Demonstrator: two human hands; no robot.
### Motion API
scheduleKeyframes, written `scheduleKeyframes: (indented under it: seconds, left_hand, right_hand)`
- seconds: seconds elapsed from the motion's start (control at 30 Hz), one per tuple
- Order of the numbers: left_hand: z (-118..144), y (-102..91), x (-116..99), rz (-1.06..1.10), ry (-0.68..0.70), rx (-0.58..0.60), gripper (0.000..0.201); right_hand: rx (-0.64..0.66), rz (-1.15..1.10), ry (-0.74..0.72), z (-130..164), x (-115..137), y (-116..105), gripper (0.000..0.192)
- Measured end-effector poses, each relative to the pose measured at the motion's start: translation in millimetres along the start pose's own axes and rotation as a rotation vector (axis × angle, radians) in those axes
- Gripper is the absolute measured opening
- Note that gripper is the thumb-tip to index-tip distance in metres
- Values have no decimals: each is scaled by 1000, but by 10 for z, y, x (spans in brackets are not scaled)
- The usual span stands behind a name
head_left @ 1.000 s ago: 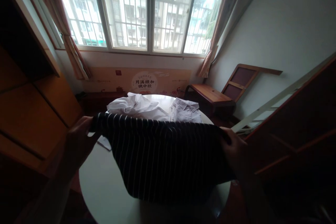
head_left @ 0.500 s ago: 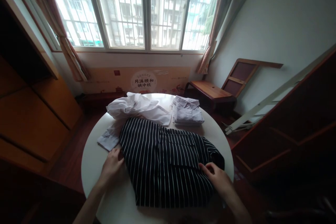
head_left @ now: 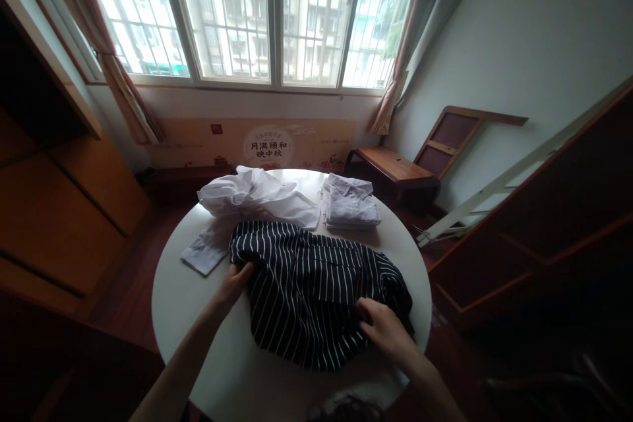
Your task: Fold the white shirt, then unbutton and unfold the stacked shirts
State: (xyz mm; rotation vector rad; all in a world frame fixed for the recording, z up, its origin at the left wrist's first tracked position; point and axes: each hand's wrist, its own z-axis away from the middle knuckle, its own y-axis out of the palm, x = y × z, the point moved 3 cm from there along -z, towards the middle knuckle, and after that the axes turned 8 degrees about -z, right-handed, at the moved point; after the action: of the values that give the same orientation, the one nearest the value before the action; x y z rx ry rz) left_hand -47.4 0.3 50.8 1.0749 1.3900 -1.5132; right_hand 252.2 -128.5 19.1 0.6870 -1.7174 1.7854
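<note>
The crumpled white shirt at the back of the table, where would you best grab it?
Probably by the loose sleeve cuff of the crumpled white shirt, coming from the near left. It lies flat and clear on the table, apart from the bunched body, beside the left hand holding the striped garment.

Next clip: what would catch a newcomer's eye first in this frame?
The dark white-striped garment spread across the middle of the round white table, with the left hand gripping its left edge and the right hand pressing on its near right part. Behind it lie a crumpled white shirt and, to the right, a neatly folded pale shirt. Bright barred windows fill the far wall.
</note>
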Motion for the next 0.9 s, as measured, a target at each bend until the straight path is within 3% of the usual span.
scheduleKeyframes:
  seconds: [0.07, 0.13, 0.27, 0.37, 0.43, 0.5, 0.53, 0.6, 0.7, 0.73, 0.83, 0.9]
  left_hand:
    - [-71, -223, -137, -183, 104, -11, 43]
    - [-140, -473, -269, -395, 200, -61, 41]
    - [-317, -797, -380, -686, 155, -164, 43]
    - [-435, -795, -358, -809, 81, -340, 44]
    - [-426, -682, -363, -909, 164, -506, 43]
    - [-319, -490, -379, -962, 336, -584, 37]
    - [-234, -376, -380, -949, 420, -564, 32]
    - [-32, -117, -357, -852, 559, -382, 22]
    - [264, 297, -250, -779, 680, 66, 16]
    - [334, 403, -205, -770, 707, 158, 17]
    - [403, 604, -56, -791, 734, 316, 39]
    - [365, 657, 33, -834, 722, 362, 36]
  right_hand:
    - [-3, -10, -8, -37, 17, -198, 8]
    - [-94, -23, 3, -75, 63, -466, 3]
    - [-442, -104, -28, -189, 206, -873, 9]
    - [-687, -38, -106, -358, 322, -874, 10]
    - [-772, 61, -158, -474, 408, -743, 10]
    - [-797, 102, -221, -533, 511, -552, 12]
    - [-787, 97, -250, -532, 568, -443, 12]
    - [-685, 43, -274, -487, 675, -202, 10]
    - [-292, -99, -262, -395, 787, 201, 13]
    - [-201, -114, -250, -366, 802, 307, 17]
    - [-78, -79, -194, -339, 770, 485, 27]
    - [-45, -52, -152, -355, 718, 512, 31]
